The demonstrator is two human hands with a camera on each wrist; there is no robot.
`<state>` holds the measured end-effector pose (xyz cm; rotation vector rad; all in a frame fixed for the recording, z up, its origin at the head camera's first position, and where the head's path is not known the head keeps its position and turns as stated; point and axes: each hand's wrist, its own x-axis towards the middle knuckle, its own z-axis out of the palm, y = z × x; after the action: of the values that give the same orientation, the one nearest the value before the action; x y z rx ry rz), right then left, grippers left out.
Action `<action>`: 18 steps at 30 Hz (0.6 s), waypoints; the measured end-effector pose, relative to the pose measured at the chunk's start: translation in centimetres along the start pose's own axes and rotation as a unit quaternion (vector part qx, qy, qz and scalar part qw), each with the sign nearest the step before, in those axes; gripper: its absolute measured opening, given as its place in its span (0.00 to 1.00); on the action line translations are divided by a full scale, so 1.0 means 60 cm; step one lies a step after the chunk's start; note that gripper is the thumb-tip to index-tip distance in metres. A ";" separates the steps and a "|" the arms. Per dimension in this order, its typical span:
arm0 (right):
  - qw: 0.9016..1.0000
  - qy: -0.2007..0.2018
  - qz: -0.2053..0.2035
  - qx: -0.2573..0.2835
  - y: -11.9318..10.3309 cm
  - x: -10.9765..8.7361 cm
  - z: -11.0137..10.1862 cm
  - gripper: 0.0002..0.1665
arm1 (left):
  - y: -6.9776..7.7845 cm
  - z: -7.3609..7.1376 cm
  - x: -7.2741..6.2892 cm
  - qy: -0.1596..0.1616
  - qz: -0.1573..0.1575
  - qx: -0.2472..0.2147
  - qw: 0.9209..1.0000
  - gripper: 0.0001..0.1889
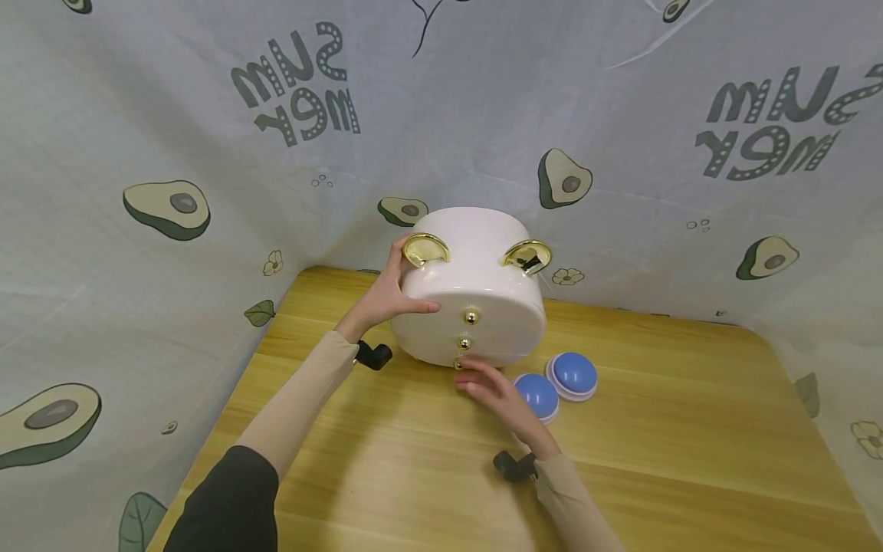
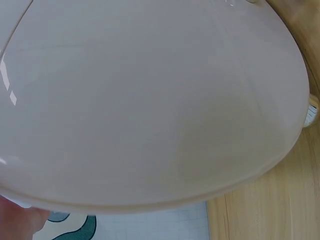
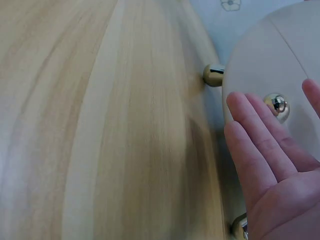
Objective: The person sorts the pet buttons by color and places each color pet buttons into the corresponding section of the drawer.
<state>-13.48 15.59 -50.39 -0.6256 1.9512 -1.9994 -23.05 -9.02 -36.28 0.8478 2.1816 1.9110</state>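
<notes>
A glossy white rounded box (image 1: 476,276) stands on the table, with two gold ear-shaped pieces on top and a column of gold knobs down its front. My left hand (image 1: 383,300) holds the box's left side, thumb laid on the front edge and fingers behind. In the left wrist view the white front (image 2: 150,100) fills most of the picture, with part of the hand at the lower left corner. My right hand (image 1: 498,392) is at the lowest knob (image 1: 458,363), fingers extended. The right wrist view shows those fingers (image 3: 255,145) nearly straight beside a gold knob (image 3: 277,107).
Two blue domed buttons (image 1: 576,373) on pale bases sit to the right of the box, close by my right hand. Behind the wooden table (image 1: 676,414) hangs a pale cloth (image 1: 469,107) printed with avocados. Gold feet (image 3: 214,75) hold the box up.
</notes>
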 end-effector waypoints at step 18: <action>0.999 0.033 0.007 -0.009 0.016 0.030 0.010 0.24 | 0.001 -0.001 0.000 -0.002 -0.002 0.000 1.000 0.55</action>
<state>-14.88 14.16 -51.11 -0.5552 2.0067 -2.0210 -23.04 -9.09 -36.20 0.8445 2.1789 1.9064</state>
